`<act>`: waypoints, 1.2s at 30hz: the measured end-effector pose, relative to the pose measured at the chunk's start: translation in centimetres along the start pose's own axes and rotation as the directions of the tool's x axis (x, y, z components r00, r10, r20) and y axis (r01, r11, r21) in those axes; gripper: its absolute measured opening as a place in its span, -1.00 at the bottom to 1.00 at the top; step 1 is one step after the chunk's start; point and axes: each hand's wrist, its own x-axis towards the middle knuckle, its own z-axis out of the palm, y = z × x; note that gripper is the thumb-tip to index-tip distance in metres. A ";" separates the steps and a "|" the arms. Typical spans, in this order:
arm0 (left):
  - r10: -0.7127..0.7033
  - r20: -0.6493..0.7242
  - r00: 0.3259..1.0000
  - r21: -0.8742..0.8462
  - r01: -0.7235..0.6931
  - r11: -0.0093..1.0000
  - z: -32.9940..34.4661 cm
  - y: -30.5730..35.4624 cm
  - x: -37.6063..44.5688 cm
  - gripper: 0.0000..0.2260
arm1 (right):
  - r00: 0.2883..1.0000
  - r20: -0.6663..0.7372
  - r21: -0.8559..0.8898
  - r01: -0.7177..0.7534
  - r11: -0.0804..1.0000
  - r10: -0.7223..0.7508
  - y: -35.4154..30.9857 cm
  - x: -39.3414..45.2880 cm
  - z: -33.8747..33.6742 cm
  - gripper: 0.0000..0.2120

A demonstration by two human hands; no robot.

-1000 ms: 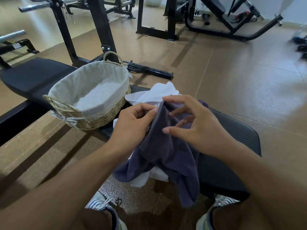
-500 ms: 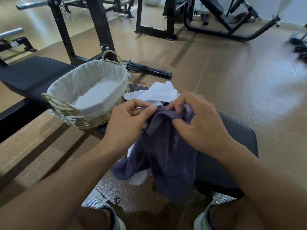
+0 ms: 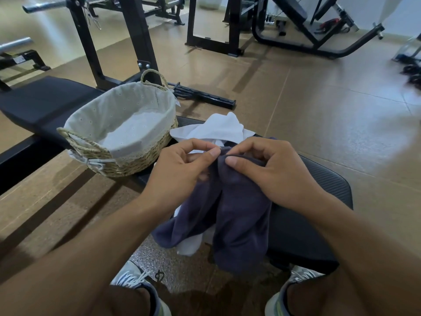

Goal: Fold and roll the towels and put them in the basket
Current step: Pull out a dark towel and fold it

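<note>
A dark purple towel (image 3: 237, 215) hangs crumpled over the front of a black padded bench (image 3: 319, 179). My left hand (image 3: 182, 172) and my right hand (image 3: 271, 169) both pinch its top edge, thumbs almost touching at the middle. A white towel (image 3: 221, 128) lies bunched beneath and behind it, with a corner showing below. A woven basket (image 3: 127, 160) with a pale cloth liner stands on the bench to the left, holding nothing that I can see.
A second black bench pad (image 3: 43, 99) lies at far left. Black gym frames (image 3: 136, 42) and a machine base (image 3: 319, 44) stand behind on the brown floor. My two shoes (image 3: 136, 283) are below the bench edge.
My right hand has slid its grip along the purple towel's top edge toward my left hand. The two hands now pinch close together and the towel hangs more gathered.
</note>
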 end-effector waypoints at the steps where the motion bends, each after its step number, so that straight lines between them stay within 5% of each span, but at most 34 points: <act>1: -0.004 0.017 1.000 -0.021 0.004 1.000 0.1 0.0 0.0 -0.93 | 1.000 0.007 0.041 -0.011 0.999 0.011 -0.1 0.0 0.1 -0.93; 9: -0.033 0.108 0.994 -0.160 0.050 0.986 0.6 0.0 -0.6 -0.85 | 0.996 -0.007 0.214 -0.087 0.973 0.091 -0.2 -0.1 0.2 -0.99; 18: -0.059 0.136 0.989 -0.146 0.078 0.986 0.4 0.2 -0.6 -0.69 | 0.990 -0.135 0.033 -0.039 0.999 0.043 0.3 -0.1 0.3 -0.90; 36: 0.010 0.108 0.994 -0.012 -0.009 1.000 0.4 0.6 -1.2 -0.81 | 0.993 -0.117 -0.084 0.001 0.996 -0.011 0.5 -0.2 -0.2 -0.86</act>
